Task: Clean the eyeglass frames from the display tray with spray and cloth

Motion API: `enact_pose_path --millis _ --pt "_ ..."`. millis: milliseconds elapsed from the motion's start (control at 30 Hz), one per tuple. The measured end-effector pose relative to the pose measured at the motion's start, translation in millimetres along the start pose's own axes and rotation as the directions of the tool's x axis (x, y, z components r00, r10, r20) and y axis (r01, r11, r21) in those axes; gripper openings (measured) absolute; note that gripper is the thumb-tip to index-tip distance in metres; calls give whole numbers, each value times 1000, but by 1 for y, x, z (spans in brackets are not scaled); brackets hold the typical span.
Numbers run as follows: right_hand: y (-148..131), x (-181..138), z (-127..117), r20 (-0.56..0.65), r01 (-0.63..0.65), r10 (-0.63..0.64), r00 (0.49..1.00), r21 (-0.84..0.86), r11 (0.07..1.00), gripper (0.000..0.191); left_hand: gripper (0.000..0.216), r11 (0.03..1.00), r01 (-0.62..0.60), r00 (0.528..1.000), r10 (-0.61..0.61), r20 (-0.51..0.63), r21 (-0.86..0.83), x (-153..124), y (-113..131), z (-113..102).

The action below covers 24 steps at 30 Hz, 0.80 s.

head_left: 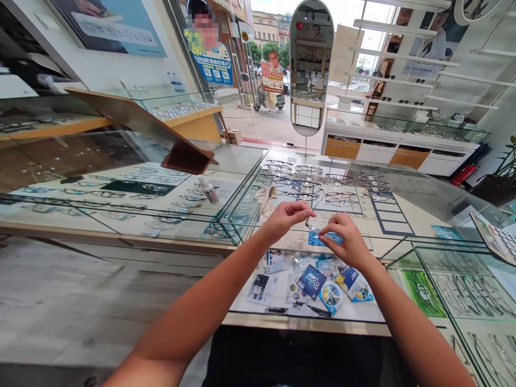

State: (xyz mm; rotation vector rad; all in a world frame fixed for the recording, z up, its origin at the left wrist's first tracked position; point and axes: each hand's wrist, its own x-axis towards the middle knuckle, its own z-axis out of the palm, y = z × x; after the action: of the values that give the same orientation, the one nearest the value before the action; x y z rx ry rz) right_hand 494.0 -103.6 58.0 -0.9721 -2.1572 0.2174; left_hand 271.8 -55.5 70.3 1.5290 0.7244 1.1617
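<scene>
My left hand (285,217) and my right hand (345,242) meet over the glass counter (363,301). Both pinch a small clear, thin-framed pair of glasses (318,229) held between them. The left fingers close on its left end; the right fingers close on its right end, above a blue card (328,238). A beige cloth (266,200) lies on the glass just left of my left hand. A small white spray bottle (208,189) stands further left.
Several rows of glasses frames (318,185) lie in the display case beyond my hands. Leaflets and cards (312,282) sit under the glass near me. An oval mirror (310,67) stands ahead. A calculator (497,236) rests at the right edge. A raised wooden counter flap (153,131) juts out on the left.
</scene>
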Motion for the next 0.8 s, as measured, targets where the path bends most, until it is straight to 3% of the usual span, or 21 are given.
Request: enact_pose_path --millis 67,133,167,233,300,333,400,467,533,600,733,800 --pt "0 0 2 -34 -28 31 999 89 996 7 40 990 -84 981 102 -164 117 4 1 -5" --pt "1 -1 2 -61 -58 70 996 179 982 7 35 965 -150 892 227 -391 216 11 0 -17" --pt "2 -1 2 -76 -76 95 993 223 972 7 31 947 -165 812 289 -507 276 15 -1 -25" --pt "5 -1 0 -116 -116 158 981 305 945 7 18 896 -111 594 406 -694 429 21 -3 -47" --pt "7 -1 -2 -155 -162 234 960 376 912 12 9 826 56 376 502 -778 560 24 -5 -71" --pt "8 -1 -3 -167 -185 272 948 408 894 15 19 801 142 294 527 -797 582 24 -7 -83" --pt "11 0 -4 -169 -229 340 925 467 854 21 38 781 274 178 533 -827 562 23 -11 -104" --pt "13 0 -4 -156 -263 395 905 524 810 26 51 785 360 99 506 -857 505 20 -19 -122" --pt "14 1 -5 -144 -279 431 891 575 769 31 57 797 408 63 462 -885 445 17 -30 -136" --pt "15 3 -5 -134 -282 451 882 617 735 34 55 828 396 75 401 -913 396 15 -44 -149" --pt "13 5 -6 -115 -282 477 872 678 679 36 34 918 232 194 279 -940 321 13 -65 -169" --pt "12 6 -6 -107 -289 497 861 702 651 37 34 933 174 234 272 -933 316 14 -67 -173"
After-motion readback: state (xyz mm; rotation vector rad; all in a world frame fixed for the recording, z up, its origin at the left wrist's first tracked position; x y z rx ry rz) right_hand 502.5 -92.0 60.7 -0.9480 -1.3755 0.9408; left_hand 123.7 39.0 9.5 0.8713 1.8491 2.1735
